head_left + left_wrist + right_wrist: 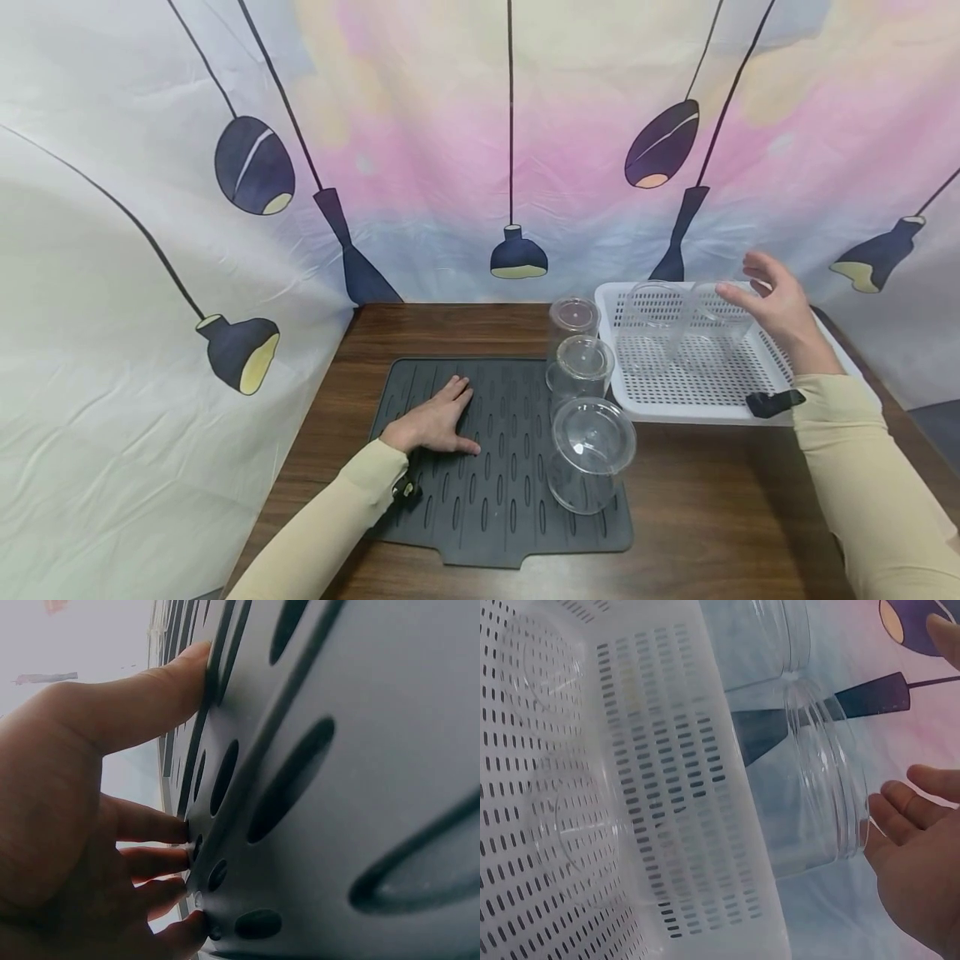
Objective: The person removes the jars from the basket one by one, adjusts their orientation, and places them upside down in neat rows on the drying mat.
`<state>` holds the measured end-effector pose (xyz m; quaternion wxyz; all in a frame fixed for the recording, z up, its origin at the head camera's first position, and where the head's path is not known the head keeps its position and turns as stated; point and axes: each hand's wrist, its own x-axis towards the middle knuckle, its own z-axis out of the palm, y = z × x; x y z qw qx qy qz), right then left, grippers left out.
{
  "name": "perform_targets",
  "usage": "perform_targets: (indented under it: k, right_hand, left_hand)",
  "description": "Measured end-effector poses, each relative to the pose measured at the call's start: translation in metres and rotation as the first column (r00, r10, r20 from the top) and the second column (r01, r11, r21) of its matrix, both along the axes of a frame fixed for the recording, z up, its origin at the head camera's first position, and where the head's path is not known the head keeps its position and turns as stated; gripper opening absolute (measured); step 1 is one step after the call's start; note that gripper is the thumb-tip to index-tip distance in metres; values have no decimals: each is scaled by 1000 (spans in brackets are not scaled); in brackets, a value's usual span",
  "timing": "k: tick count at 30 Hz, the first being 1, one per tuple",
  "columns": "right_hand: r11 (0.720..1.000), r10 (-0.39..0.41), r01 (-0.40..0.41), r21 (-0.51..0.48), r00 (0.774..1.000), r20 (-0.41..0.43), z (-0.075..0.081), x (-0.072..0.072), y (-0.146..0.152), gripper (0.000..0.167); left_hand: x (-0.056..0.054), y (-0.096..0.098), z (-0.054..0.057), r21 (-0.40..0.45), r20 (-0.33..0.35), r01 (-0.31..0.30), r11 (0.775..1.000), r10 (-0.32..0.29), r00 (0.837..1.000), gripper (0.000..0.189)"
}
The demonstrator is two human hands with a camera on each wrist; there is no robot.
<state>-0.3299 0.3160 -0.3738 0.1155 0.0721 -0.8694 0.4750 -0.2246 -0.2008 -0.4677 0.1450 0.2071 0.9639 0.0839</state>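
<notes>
My left hand (437, 421) rests on a dark grey ribbed mat (498, 525) with its fingers spread. In the left wrist view, the thumb and fingertips touch the mat's slotted surface. Over a white perforated basket (697, 410), my right hand (780, 304) is raised with thumb and fingers apart, holding nothing. Two clear jars stand inside that basket. In the right wrist view, the fingers are right at the threaded rim of the nearer jar (810, 802); whether they touch it I cannot tell. The other jar (761, 637) stands beside it.
Three clear jars stand in a row along the mat's right side: a front one (581, 479), a middle one (583, 371) and a back one (573, 321). The basket sits to their right on the brown wooden table (697, 517). A printed cloth (442, 167) hangs behind.
</notes>
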Motion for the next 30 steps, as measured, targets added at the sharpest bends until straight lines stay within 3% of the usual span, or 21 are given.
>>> perform_targets:
  k: [5,11,18,24,30]
  right_hand:
    - [996,77,-80,41,995,57,-1,-5,5,90]
    - [986,113,-126,108,986,120,-2,-11,11,96]
    - [950,160,-212,231,961,226,-5,-17,20,114]
    - [942,225,-291,168,917,328,-12,-19,26,118]
    - [950,215,-280,142,910,355,-16,-20,30,115]
  left_hand:
    - [0,0,-2,-4,0,-3,1000,3,1000,104]
    - [1,0,-2,-2,4,-1,1000,1,1000,104]
    - [1,0,-1,3,3,-3,1000,3,1000,104]
    - [1,-1,-3,3,3,-3,1000,3,1000,105]
    - [0,-1,-2,4,-2,1,1000,-1,1000,105]
